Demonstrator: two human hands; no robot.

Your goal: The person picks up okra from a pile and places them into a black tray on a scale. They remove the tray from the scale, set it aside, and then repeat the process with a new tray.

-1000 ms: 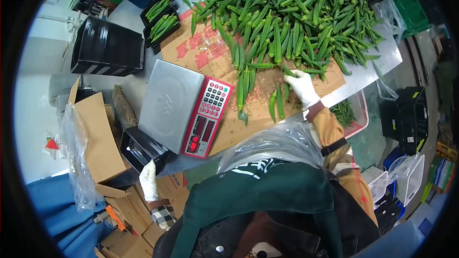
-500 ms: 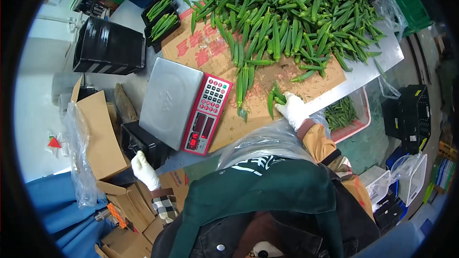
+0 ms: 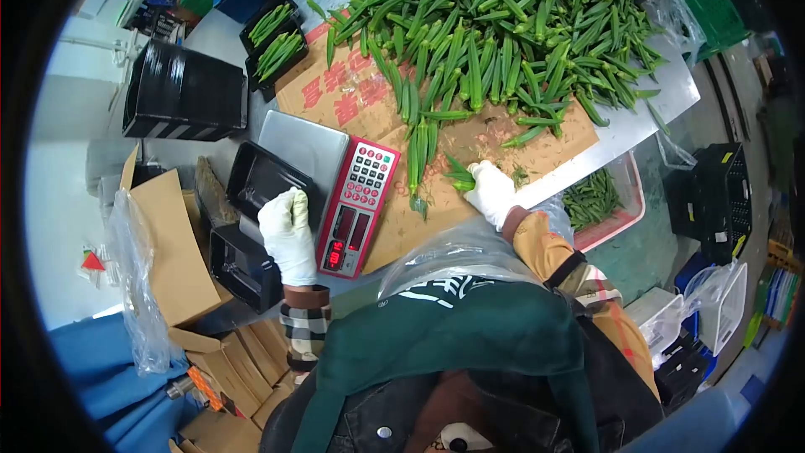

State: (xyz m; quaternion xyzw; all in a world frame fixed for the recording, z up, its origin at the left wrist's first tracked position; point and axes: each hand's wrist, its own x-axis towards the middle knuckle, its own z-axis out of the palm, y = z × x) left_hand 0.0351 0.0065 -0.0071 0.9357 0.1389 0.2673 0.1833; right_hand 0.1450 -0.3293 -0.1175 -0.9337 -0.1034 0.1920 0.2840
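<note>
My left hand (image 3: 287,231), in a white glove, is closed on the edge of a black plastic tray (image 3: 262,176). The tray is tilted above the steel pan of a red-framed digital scale (image 3: 360,201), partly covering the pan. My right hand (image 3: 492,193), also gloved, has its fingers closed around a few okra pods (image 3: 459,174), low over the cardboard sheet (image 3: 394,239). Beyond it a large heap of okra (image 3: 503,42) covers the far part of the sheet and the metal table. Another black tray (image 3: 243,264) lies below the scale's left side.
Two small black trays with okra (image 3: 277,59) stand behind the scale, near a stack of black trays (image 3: 189,88). An opened cardboard box (image 3: 172,239) is at the left. A pink-rimmed bin of okra (image 3: 633,201) sits below the table's right edge.
My left hand has risen from beside the table to the scale, bringing up a black tray. My right hand has shifted slightly left with the okra pods.
</note>
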